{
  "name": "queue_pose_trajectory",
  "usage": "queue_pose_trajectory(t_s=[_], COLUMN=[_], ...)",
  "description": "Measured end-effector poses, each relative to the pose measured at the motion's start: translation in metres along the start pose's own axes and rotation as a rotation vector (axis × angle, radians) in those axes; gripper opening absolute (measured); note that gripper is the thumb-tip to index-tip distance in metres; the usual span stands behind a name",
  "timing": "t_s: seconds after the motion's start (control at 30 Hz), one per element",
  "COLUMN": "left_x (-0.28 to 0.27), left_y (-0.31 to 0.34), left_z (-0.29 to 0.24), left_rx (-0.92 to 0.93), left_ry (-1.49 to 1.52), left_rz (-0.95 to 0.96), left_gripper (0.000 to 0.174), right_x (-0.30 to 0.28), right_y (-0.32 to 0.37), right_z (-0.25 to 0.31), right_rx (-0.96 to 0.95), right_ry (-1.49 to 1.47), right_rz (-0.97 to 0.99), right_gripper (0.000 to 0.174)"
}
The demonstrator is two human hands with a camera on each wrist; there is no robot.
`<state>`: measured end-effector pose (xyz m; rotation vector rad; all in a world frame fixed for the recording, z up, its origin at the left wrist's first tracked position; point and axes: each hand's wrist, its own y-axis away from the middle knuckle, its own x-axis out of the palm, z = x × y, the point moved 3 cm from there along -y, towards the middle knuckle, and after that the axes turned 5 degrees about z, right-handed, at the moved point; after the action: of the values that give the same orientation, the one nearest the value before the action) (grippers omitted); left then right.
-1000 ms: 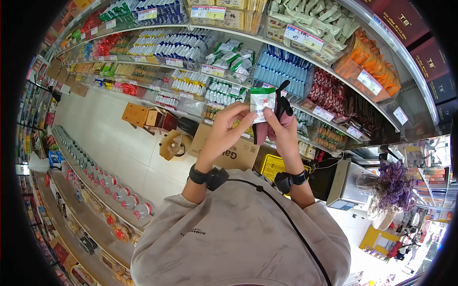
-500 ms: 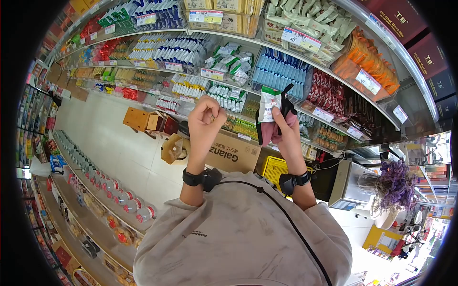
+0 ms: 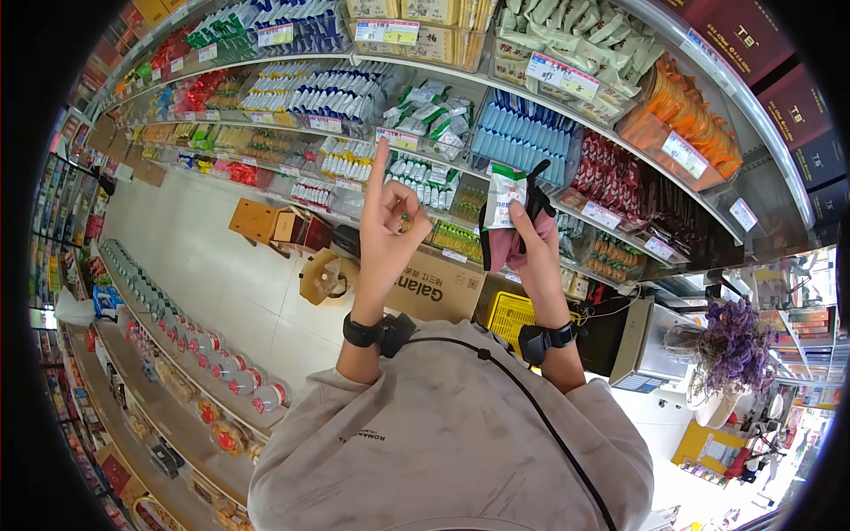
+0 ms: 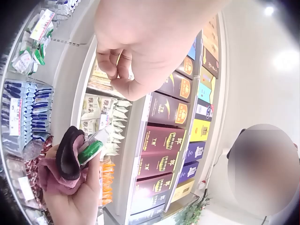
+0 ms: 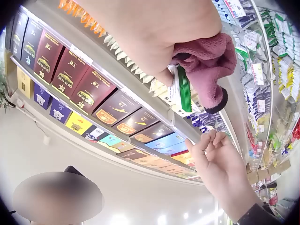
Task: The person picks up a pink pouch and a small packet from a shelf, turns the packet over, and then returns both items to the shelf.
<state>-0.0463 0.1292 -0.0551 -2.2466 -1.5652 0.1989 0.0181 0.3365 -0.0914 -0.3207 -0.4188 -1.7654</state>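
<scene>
My right hand (image 3: 537,241) grips a small white and green snack packet (image 3: 506,196) together with a folded pink fleece cloth with black trim (image 3: 503,248). The thumb presses on the packet's front. In the right wrist view, the packet's green edge (image 5: 184,89) sticks out below the fingers, beside the hanging cloth (image 5: 208,70). My left hand (image 3: 386,232) is raised to the left of the packet, apart from it. Its index finger points up, and the other fingers bend loosely toward the thumb. Nothing shows between those fingers in the left wrist view.
Shelves of wrapped snacks in clear bins (image 3: 522,124) curve ahead, with price tags along their edges. Below stand a cardboard carton (image 3: 434,283), a yellow basket (image 3: 509,314) and a paper bag (image 3: 323,274). Water bottles (image 3: 246,380) line a shelf at left; dried purple flowers (image 3: 735,341) are at right.
My left hand has let go of the packet and moved left, then its index finger has straightened upward. The right hand has kept the packet and cloth, shifting slightly right.
</scene>
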Motion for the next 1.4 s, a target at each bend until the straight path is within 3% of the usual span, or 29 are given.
queue_pose_trajectory(t_s=[0.17, 0.37, 0.87, 1.17, 1.4], left_x=[0.002, 0.000, 0.004, 0.006, 0.003], left_y=[-0.003, 0.000, 0.000, 0.001, 0.002], left_z=[-0.008, -0.006, -0.008, -0.010, -0.004], left_rx=[0.026, -0.018, 0.056, 0.017, 0.059], left_ry=[-0.045, 0.000, -0.023, 0.023, 0.012], left_rz=[-0.031, 0.080, 0.162, 0.150, 0.111], left_gripper=[0.105, 0.109, 0.104, 0.106, 0.098], right_x=[-0.001, -0.002, 0.000, -0.012, -0.009], right_y=[0.002, 0.000, 0.002, 0.000, -0.001], right_z=[0.001, -0.002, -0.002, -0.008, -0.008], right_rx=[0.001, -0.006, -0.028, 0.025, -0.007], right_ry=[0.028, 0.033, 0.028, 0.044, 0.037], right_rz=[0.015, 0.006, -0.010, 0.064, 0.030], right_gripper=[0.022, 0.021, 0.020, 0.019, 0.018])
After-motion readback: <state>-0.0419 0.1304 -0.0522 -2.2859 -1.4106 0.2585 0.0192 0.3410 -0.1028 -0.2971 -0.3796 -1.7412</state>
